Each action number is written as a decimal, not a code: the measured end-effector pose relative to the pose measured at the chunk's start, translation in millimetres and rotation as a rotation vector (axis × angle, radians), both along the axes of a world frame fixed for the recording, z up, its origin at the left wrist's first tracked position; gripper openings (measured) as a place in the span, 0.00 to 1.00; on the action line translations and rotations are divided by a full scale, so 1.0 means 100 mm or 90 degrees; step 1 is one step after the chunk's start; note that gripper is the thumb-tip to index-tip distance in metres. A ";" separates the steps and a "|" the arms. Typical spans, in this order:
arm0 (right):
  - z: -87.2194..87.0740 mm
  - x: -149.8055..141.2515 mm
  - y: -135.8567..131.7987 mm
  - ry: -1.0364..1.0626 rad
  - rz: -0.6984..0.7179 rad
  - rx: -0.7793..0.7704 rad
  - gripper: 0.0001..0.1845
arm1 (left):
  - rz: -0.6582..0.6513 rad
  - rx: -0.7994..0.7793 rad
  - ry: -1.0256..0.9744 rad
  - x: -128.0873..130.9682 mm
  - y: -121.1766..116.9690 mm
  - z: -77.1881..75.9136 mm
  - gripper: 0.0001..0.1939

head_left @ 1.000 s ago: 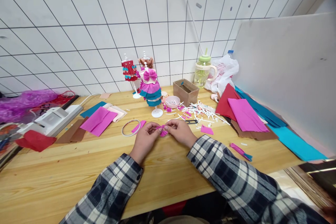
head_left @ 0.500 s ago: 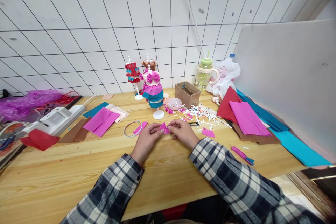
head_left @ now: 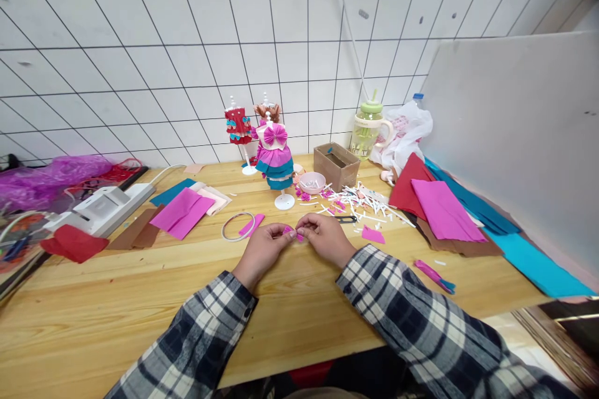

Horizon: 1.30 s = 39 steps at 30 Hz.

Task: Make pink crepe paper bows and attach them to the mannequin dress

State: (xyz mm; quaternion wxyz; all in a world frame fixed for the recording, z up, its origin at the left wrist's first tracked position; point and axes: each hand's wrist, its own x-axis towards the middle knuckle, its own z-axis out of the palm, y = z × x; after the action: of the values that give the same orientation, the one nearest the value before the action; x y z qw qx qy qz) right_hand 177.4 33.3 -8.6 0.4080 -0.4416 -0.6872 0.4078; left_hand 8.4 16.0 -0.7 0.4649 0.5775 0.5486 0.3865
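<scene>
Between my fingertips is a small piece of magenta crepe paper (head_left: pixel 300 237), gathered like a little bow and mostly covered by the fingers. My left hand (head_left: pixel 267 248) pinches it from the left side. My right hand (head_left: pixel 325 239) pinches it from the right, the two thumbs close together. Just beyond the hands stands a miniature dress form (head_left: pixel 274 156) in a magenta and teal paper dress with a bow on its chest. A roll of tape (head_left: pixel 224 229) lies left of my left hand, partly over a magenta paper strip (head_left: pixel 255 224). Black snips (head_left: pixel 346 219) lie beyond my right hand.
Behind stand a red-dressed form (head_left: pixel 238 128) and a brown-topped one. White paper scraps (head_left: pixel 369 202) spread around a pink bowl (head_left: pixel 312 183) and a cardboard box (head_left: pixel 337 168). Crepe sheets (head_left: pixel 444 209) are stacked right. A power strip (head_left: pixel 107 209) lies left, a green-lidded bottle (head_left: pixel 368 131) behind.
My fingertips have closed in over the magenta paper, so less of it shows now. Both hands stay in nearly the same place; the view has shifted slightly.
</scene>
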 end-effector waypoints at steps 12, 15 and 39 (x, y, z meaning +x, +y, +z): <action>-0.06 -0.04 0.03 0.251 -0.046 -0.272 0.16 | 0.064 -0.006 -0.132 0.02 0.02 -0.01 0.20; -0.06 -0.02 0.05 0.248 -0.038 -0.262 0.16 | 0.051 -0.005 -0.104 0.02 0.01 0.00 0.21; -0.02 0.00 0.06 0.300 -0.100 -0.248 0.20 | 0.070 0.092 0.025 -0.10 0.10 -0.06 0.21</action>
State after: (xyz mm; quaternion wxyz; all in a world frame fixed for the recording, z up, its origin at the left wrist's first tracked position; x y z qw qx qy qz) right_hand 177.6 39.0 -11.0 0.4938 -0.4569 -0.4463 0.5901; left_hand -1.5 25.8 -6.6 0.3891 0.5859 0.5594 0.4387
